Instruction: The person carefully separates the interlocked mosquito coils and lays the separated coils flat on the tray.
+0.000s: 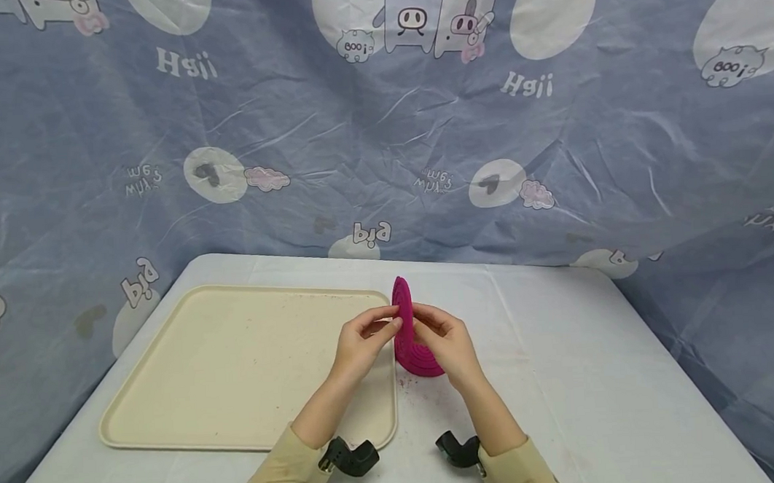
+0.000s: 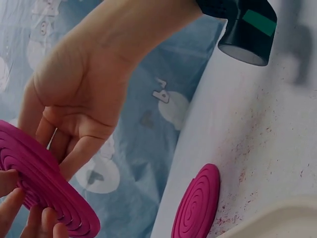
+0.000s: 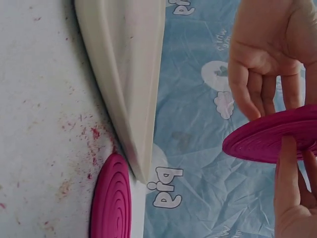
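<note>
Over the table, both hands hold a magenta disc (image 1: 401,295) with spiral ridges, turned on its edge in the head view. My left hand (image 1: 356,345) grips it from the left, with thumb and fingertips at its rim. From the right, my right hand (image 1: 457,346) has its fingertips on the other side; in the left wrist view several of them lie on the spiral face. A second magenta disc (image 1: 425,361), also spiral-patterned, lies on the table below, partly hidden by the raised disc and the right hand.
A cream tray (image 1: 236,366) covers much of the left side of the white table (image 1: 565,378), its right edge next to the lying disc. Reddish crumbs (image 3: 94,134) are scattered on the tabletop. A blue printed cloth (image 1: 355,126) hangs behind and along the sides.
</note>
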### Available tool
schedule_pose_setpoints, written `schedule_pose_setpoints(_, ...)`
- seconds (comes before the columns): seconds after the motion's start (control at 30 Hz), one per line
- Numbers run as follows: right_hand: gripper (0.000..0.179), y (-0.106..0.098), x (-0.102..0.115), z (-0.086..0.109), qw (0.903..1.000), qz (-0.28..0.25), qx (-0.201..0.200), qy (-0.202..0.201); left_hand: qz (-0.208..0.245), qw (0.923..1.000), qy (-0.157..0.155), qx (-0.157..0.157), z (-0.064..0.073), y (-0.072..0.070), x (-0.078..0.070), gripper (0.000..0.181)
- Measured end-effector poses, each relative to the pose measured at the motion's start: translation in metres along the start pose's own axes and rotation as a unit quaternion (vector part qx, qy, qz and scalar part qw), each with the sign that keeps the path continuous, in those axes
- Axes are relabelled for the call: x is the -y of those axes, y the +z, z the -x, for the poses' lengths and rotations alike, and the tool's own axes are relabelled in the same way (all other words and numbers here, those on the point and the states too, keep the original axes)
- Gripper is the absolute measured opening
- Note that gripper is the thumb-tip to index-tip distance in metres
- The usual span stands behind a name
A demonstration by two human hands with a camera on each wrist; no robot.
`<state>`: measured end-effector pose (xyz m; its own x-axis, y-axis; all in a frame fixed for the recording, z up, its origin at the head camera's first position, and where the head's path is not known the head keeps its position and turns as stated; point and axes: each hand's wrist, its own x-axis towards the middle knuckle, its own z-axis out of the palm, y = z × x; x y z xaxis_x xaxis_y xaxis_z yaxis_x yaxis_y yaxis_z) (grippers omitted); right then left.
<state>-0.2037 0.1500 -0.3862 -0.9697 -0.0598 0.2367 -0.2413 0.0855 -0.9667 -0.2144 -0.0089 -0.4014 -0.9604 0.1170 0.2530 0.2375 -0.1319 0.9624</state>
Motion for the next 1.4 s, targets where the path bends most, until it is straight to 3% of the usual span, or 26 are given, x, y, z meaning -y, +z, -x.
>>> schedule_pose_setpoints(0.3, 0.035, -0.003, -0.01, -0.003, 0.9983, -0.022, 0.049, -0.022, -0.028, 0.9996, 0.0, 0.009, 0.0, -0.005, -0.006, 0.027)
schedule_pose_setpoints(0.57, 0.036, -0.005, -0.011, -0.002, 0.9973, -0.021, 0.063, -0.031, -0.034, 0.999, 0.002, 0.029, 0.01, -0.001, -0.034, 0.025)
schedule_pose_setpoints(0.87, 0.039, -0.008, -0.013, -0.004, 0.9971, 0.005, 0.065, -0.038, -0.024, 0.9984, 0.009, 0.051, 0.01, 0.0, -0.035, 0.027)
schedule_pose_setpoints(1.4, 0.039, -0.011, -0.012, -0.004, 0.9925, -0.056, 0.096, -0.051, -0.043, 0.9971, 0.009, 0.062, 0.01, -0.002, -0.033, 0.027)
